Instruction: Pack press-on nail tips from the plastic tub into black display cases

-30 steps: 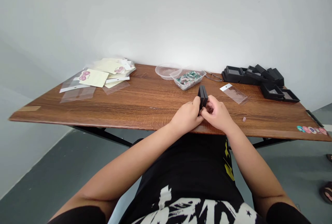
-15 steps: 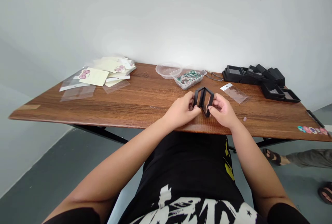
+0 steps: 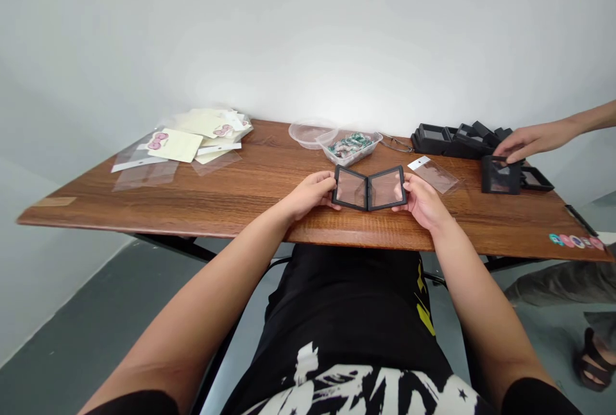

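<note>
A black hinged display case (image 3: 368, 192) with clear film windows is spread wide above the table's front edge. My left hand (image 3: 315, 192) grips its left side, thumb on the frame. My right hand (image 3: 422, 200) holds the right side the same way. Through the film, fingers behind the right half show faintly. A clear bag with a white header (image 3: 436, 176) lies on the table just beyond my right hand. Behind the case sits a clear plastic tub (image 3: 350, 147) of small green and pale wrapped pieces.
Yellowish cards in clear sleeves (image 3: 192, 136) are heaped at the left. Black cases (image 3: 433, 138) are stacked at the back right, where another person's hand (image 3: 539, 140) holds a case (image 3: 500, 176). A clear lid (image 3: 312, 133) and round stickers (image 3: 576, 242) lie on the table.
The case has been unfolded from a narrow V to nearly flat, my hands moving apart. Another person's hand has come in from the right and lifted a case.
</note>
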A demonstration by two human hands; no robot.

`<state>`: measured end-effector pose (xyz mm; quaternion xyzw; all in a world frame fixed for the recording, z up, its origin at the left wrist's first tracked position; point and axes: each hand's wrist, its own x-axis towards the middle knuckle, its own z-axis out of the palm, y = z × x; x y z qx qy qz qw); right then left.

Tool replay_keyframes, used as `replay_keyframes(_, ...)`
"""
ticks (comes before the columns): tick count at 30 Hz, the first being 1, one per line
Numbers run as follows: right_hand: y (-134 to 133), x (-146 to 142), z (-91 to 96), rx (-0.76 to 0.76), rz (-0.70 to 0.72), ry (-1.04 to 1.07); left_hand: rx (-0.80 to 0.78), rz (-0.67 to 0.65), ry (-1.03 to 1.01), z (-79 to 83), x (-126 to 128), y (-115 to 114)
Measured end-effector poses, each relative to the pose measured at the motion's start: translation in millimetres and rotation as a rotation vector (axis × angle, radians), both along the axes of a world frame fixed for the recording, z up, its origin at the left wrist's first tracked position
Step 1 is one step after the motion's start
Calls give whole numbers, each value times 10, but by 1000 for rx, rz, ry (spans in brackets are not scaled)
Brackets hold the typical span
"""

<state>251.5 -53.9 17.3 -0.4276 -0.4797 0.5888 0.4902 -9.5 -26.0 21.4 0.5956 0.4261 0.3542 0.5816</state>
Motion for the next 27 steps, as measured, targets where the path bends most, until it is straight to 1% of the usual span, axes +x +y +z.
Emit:
replay_keyframes(3,5,-18,-2,-39,-8,19,-53,-8,-6,-34,-39,29)
replay_keyframes(6,-2,-38,5,-58,-17,20,-79,-16,24,-29,-81,34)
replay_keyframes(11,-33,-100,64,-32,-78,-14,-46,-18,185,-17,-99,-9)
replay_keyframes(13,-33,-142,129,-2,-110,-44,-1,-10,297,-30,-69,-47)
replay_keyframes(16,10,-210,282,46,-124,-120,109,31,511,-26,13,-132)
replay_keyframes(19,101,-240,455,103,-103,-330,257,96,715,41,113,-225)
replay_keyframes(21,174,-219,548,122,-45,-475,364,98,786,96,172,-249)
replay_keyframes(22,210,-196,583,115,10,-521,417,69,796,112,194,-241)
replay_keyframes(23,244,-166,610,104,76,-561,482,3,793,114,211,-219)
replay_keyframes(25,308,-96,640,105,183,-644,644,-219,775,72,229,-145)
replay_keyframes(26,337,-61,643,129,203,-695,769,-382,777,29,232,-102)
replay_keyframes(27,364,-29,638,170,200,-750,873,-494,789,-22,234,-62)
